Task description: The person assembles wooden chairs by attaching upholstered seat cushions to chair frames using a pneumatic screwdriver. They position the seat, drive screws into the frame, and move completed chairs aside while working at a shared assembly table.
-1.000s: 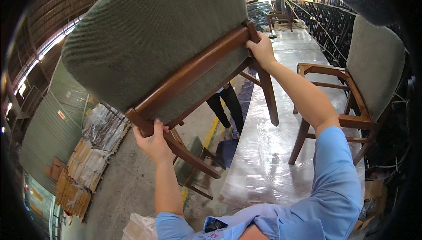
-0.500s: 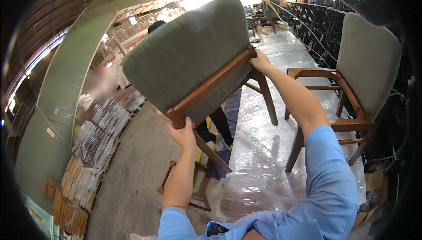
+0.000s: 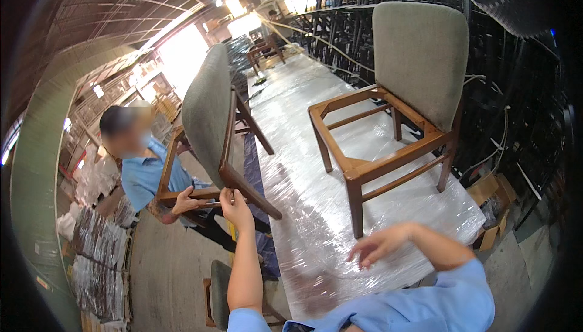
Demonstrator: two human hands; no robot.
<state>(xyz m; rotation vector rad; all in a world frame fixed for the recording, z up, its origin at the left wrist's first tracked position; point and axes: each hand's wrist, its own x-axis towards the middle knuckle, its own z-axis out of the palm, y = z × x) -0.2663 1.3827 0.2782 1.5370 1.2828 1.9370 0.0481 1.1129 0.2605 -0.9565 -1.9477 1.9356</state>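
A chair with a grey upholstered back (image 3: 206, 110) and a brown wooden frame is tilted off the left edge of the wrapped table. My left hand (image 3: 235, 208) is closed round a wooden rail low on it, by the back leg. A co-worker's hand (image 3: 185, 202) grips the same chair's frame from the far side. Free of the chair, my right hand (image 3: 382, 246) hovers over the near part of the table with its fingers apart. Close to it stands a second chair (image 3: 388, 165), upright on the table, with a grey back and an open seat frame.
Plastic film covers the long table (image 3: 297, 210). On the left stands the co-worker (image 3: 149, 174) in a blue shirt. Another chair (image 3: 220, 289) is low beside the table. Wrapped stacks (image 3: 100, 241) line the left, a cardboard box (image 3: 493, 201) the right. Dark metal frames rise behind.
The held chair has come down to the left and turned side-on. My right hand has let go of it. A co-worker now shows on the left, holding the chair; my view has swung right.
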